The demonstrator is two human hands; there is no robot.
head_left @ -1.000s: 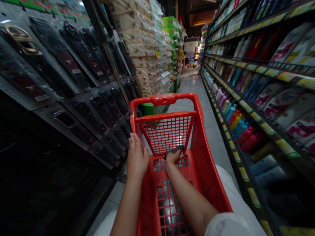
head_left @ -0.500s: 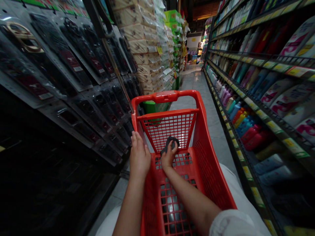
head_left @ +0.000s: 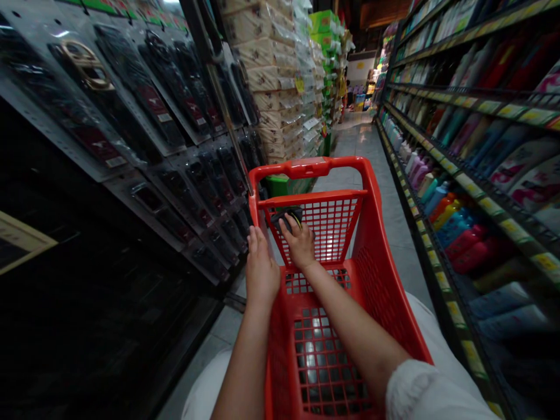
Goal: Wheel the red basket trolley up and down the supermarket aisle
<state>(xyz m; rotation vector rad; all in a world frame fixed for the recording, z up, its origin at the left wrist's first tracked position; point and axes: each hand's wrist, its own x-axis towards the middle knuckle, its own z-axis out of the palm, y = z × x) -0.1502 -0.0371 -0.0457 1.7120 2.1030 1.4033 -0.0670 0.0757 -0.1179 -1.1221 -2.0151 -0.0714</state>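
Note:
A red plastic shopping basket (head_left: 396, 303) with grid panels and an end handle stands between the white-clothed legs. My left hand (head_left: 262, 271) grips its left rim near the far corner, fingers lying along the outer side. Inside the basket, my right hand (head_left: 300, 242) presses a crumpled dark cloth (head_left: 282, 217) against the upper left of the far grid panel (head_left: 339, 224). The right fingers are bent over the cloth and hide part of it. A thin yellow streak shows beside those fingers. A metal rod (head_left: 227, 116) rises from the basket's far left corner.
Packaged dark belts (head_left: 161, 111) hang on the left. Stacked beige packs (head_left: 275, 87) and green boxes (head_left: 324, 35) stand ahead. On the right, shelves (head_left: 464, 175) hold several rows of bottles. A tiled aisle floor (head_left: 356, 140) runs forward between them.
My right hand has moved the cloth up and left, from the foot of the far grid panel to its upper left. My left hand stays on the rim. The view has shifted slightly left.

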